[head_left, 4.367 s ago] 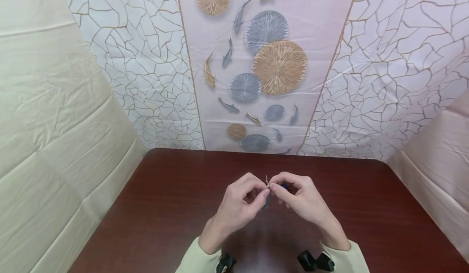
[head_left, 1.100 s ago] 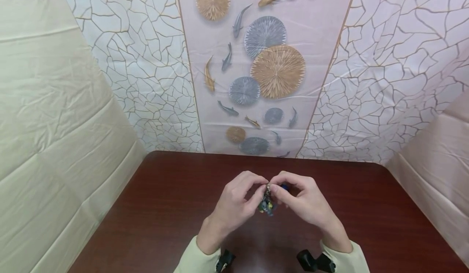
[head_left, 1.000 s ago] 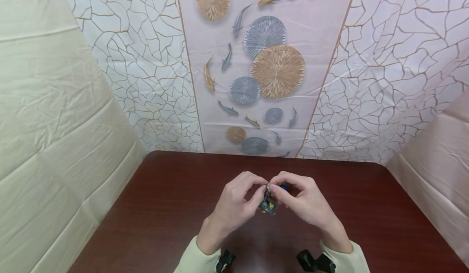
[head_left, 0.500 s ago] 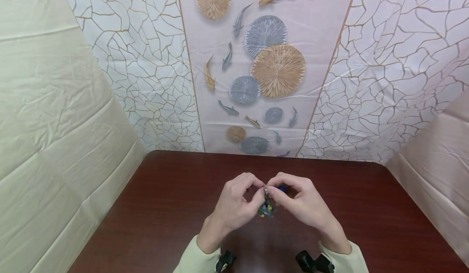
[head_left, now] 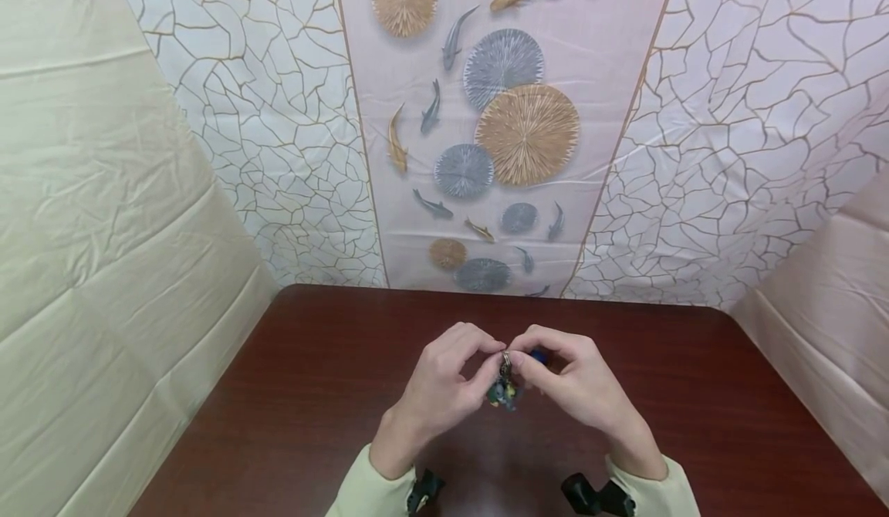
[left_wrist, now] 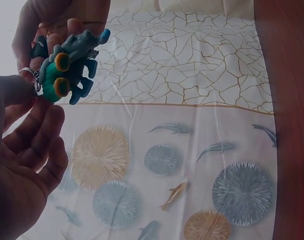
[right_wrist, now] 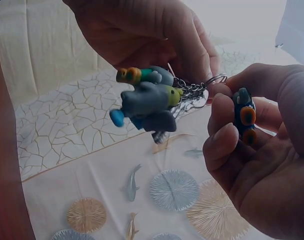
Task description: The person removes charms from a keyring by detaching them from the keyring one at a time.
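In the head view, my left hand (head_left: 441, 382) and right hand (head_left: 576, 374) meet fingertip to fingertip above the table. Between them, both pinch a metal split ring (right_wrist: 216, 79), from which short chains (right_wrist: 189, 91) run. Several small figurine charms (head_left: 503, 393) in grey, green and blue dangle from it below the fingertips. Seen from the left wrist, a green and grey charm (left_wrist: 67, 67) has orange ring-like eyes. A separate dark blue and orange charm (right_wrist: 247, 117) sits within my right hand's curled fingers; how it is attached cannot be made out.
A dark red-brown table (head_left: 312, 393) spreads under the hands. Behind it hangs a patterned cloth (head_left: 486, 216) with fish and round shapes, and a cream cloth (head_left: 104, 231) slopes at the left. Black wrist cameras (head_left: 597, 495) sit on the cuffs.
Since the oldest frame, the charms have come into view below the fingertips, where they were mostly hidden. In the last second, the hands and ring have shifted only slightly.
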Action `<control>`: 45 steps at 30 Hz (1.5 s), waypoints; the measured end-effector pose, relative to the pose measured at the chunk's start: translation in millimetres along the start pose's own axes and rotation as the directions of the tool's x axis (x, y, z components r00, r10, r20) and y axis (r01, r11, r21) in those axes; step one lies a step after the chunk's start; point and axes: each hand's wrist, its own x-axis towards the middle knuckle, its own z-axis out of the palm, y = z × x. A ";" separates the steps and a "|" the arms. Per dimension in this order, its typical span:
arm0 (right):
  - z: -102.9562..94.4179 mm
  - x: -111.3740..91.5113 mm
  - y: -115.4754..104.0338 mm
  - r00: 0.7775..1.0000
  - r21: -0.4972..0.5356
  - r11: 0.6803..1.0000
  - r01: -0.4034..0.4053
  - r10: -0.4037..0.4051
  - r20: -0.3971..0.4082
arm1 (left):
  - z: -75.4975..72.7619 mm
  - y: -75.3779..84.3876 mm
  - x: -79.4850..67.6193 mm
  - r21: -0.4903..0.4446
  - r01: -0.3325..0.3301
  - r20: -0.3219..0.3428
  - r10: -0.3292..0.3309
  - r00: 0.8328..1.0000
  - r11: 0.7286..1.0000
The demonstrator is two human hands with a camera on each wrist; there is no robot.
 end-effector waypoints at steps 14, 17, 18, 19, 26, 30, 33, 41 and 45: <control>1.1 -3.4 -2.3 1.000 0.006 1.000 0.013 -0.013 0.025 | -0.6 5.5 -6.0 -0.072 0.156 0.090 -0.149 0.985 0.985; 0.3 -2.7 -2.7 0.999 -0.001 1.000 0.030 -0.030 0.023 | -0.5 5.6 -5.4 -0.087 0.168 0.100 -0.159 0.982 0.982; 0.0 -2.4 -2.7 0.999 -0.006 0.999 0.035 -0.035 0.023 | -0.5 5.3 -5.1 -0.089 0.165 0.099 -0.156 0.983 0.982; -0.2 -2.2 -2.8 0.999 -0.007 0.999 0.037 -0.037 0.024 | -0.5 5.1 -4.5 -0.089 0.161 0.097 -0.152 0.984 0.983; -0.9 -2.2 -2.8 0.999 -0.012 1.000 0.028 -0.028 0.023 | -0.4 3.5 -1.7 -0.095 0.093 0.061 -0.087 0.994 0.991; -0.8 -3.2 -3.6 1.000 -0.010 1.000 0.018 -0.018 0.020 | -0.3 3.4 -1.1 -0.062 0.048 0.038 -0.046 0.998 0.997; -0.2 -3.6 -4.4 1.000 -0.010 1.000 0.020 -0.020 0.023 | -0.6 3.8 -1.4 -0.050 0.045 0.036 -0.043 0.998 0.998; -0.5 -4.0 -6.2 0.999 -0.018 1.000 0.021 -0.020 0.029 | -4.2 6.0 -2.8 -0.115 0.149 0.088 -0.139 0.986 0.982; -0.7 -3.7 -6.3 0.999 -0.021 1.000 0.022 -0.021 0.033 | -5.1 6.6 -2.6 -0.139 0.179 0.095 -0.167 0.981 0.974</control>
